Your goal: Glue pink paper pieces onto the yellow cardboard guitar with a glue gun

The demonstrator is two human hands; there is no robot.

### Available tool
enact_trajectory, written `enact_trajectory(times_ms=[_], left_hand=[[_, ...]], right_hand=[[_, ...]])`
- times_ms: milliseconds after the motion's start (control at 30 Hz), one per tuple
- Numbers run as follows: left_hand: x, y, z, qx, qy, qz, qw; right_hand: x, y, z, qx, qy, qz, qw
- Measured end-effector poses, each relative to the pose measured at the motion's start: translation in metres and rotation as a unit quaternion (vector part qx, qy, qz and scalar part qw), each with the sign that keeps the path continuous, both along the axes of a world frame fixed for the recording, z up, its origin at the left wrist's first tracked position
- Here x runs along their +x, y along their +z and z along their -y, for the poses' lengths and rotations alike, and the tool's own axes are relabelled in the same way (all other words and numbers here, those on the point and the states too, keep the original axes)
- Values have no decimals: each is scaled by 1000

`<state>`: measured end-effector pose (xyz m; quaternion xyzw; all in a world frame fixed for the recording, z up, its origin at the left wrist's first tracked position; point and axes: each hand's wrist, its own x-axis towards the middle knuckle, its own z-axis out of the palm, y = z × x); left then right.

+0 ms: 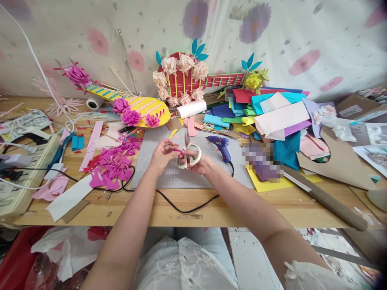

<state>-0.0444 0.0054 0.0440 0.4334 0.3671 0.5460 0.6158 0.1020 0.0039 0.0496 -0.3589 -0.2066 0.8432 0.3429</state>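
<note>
A thin magenta foam strip (178, 151) sits pinched in the left hand (161, 155) above the grey gridded cutting mat (181, 177). The right hand (198, 163) grips cream-handled scissors (189, 155), blades up, touching the strip. Left of the mat lies a jagged heap of magenta foam scraps (113, 165); just right, a blue glue gun (222, 146) with a black cord.

Bare forearms here, no rings or watch showing; white lace-embroidered top (184, 262) at six o'clock, its frilled short sleeve (302, 274) at five o'clock.
</note>
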Motion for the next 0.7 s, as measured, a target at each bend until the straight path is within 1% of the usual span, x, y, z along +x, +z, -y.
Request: enact_trajectory(times_ms=[67, 100, 133, 167, 200, 267, 300, 367, 433, 500, 567, 633, 700], left_hand=[[-1, -2, 0, 1, -7, 7, 1000], [-1, -3, 1, -4, -6, 16, 1000], [0, -4, 2, -18, -2, 31, 999], [1, -5, 4, -41, 6, 48, 998], [4, -5, 5, -74, 17, 65, 995], [11, -6, 9, -144, 39, 97, 984], [16, -5, 11, -171, 50, 108, 978], [25, -3, 13, -198, 71, 124, 970], [32, 1, 14, -211, 99, 130, 964], [37, 6, 14, -224, 128, 130, 957], [39, 9, 13, -235, 146, 129, 952], [38, 11, 13, -242, 158, 129, 949], [36, 10, 12, -242, 169, 135, 946]], right_hand=[[-3, -3, 0, 38, -44, 38, 998], [-4, -5, 0, 72, -81, 67, 992], [-5, -7, 0, 113, -127, 103, 980], [-5, -10, -1, 158, -175, 144, 961], [-6, -12, -1, 200, -217, 191, 936], [-6, -17, -1, 270, -268, 284, 880], [-6, -18, -1, 298, -276, 324, 854], [-6, -20, 1, 345, -278, 383, 810], [-7, -21, 4, 375, -277, 414, 782], [-9, -20, 7, 387, -278, 429, 767], [-11, -19, 8, 389, -275, 437, 763], [-10, -18, 8, 389, -263, 437, 767], [-4, -18, 6, 387, -233, 435, 779]])
